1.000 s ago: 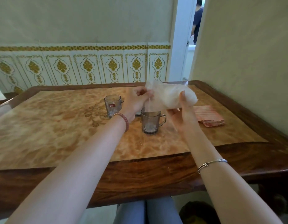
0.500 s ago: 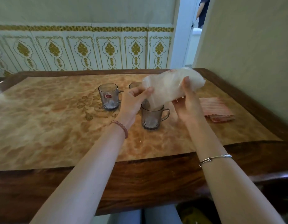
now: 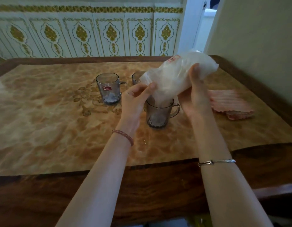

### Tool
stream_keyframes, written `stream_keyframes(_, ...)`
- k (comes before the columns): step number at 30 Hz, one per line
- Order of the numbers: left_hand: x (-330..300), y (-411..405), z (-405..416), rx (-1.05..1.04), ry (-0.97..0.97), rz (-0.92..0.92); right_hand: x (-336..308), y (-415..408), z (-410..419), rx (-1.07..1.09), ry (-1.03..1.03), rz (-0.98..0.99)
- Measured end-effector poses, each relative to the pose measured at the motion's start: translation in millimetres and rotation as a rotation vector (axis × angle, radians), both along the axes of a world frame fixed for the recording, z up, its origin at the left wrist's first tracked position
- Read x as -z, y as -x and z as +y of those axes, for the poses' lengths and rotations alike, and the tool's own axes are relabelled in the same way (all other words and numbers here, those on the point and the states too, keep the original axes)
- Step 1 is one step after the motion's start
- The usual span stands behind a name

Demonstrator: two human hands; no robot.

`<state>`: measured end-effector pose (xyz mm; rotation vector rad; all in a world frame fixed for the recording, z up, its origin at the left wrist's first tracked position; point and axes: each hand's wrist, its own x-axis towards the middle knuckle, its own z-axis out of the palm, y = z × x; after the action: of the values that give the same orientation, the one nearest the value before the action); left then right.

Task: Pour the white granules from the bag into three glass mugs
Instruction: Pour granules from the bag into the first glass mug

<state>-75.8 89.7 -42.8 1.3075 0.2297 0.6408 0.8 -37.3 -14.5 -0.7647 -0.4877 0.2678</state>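
A clear plastic bag (image 3: 174,74) of white granules is tilted down to the left, its mouth over the near glass mug (image 3: 158,114). My left hand (image 3: 137,97) pinches the bag's lower edge by the mouth. My right hand (image 3: 193,95) grips the bag's raised body from below. A second glass mug (image 3: 107,88) with a red sticker stands to the left and holds some white granules. A third mug (image 3: 136,78) stands behind, mostly hidden by the bag. The near mug has a little white at its bottom.
A folded pink cloth (image 3: 230,104) lies on the table to the right of my right hand. The wooden table (image 3: 43,122) has a raised dark rim. A wall stands close on the right, and a tiled wall runs behind.
The bag has tipped steeper and its mouth has dropped closer to the near mug. Both hands keep their hold. The camera has tilted down and moved nearer.
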Motion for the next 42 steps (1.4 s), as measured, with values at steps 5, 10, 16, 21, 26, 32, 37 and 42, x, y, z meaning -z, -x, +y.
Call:
stream_keyframes(5, 0, 2, 2, -0.015, 0.018, -0.047, -3, -4, 2, 0.027, 0.022, -0.048)
stream_keyframes(10, -1, 4, -2, 0.004, 0.052, -0.04, -3, -2, -3, 0.035, 0.016, -0.025)
stream_keyframes(16, -4, 8, -4, 0.037, 0.067, -0.063, -4, 4, -9, 0.078, 0.029, -0.039)
stream_keyframes(21, -4, 8, -2, -0.003, 0.052, -0.072, -9, 12, -6, 0.035, 0.069, -0.029)
stream_keyframes(26, -3, 6, -2, -0.037, 0.027, -0.059, -9, 10, -12, -0.072, 0.048, 0.008)
stream_keyframes(32, -3, 5, -3, -0.044, 0.04, -0.017, 4, -1, -19, -0.13, 0.082, -0.012)
stream_keyframes(37, -6, 6, -4, -0.041, 0.055, -0.002, 4, -1, -20, -0.1, 0.043, -0.04)
stream_keyframes(42, -8, 8, -8, -0.013, 0.074, 0.002, 2, -1, -14, -0.035, -0.064, -0.002)
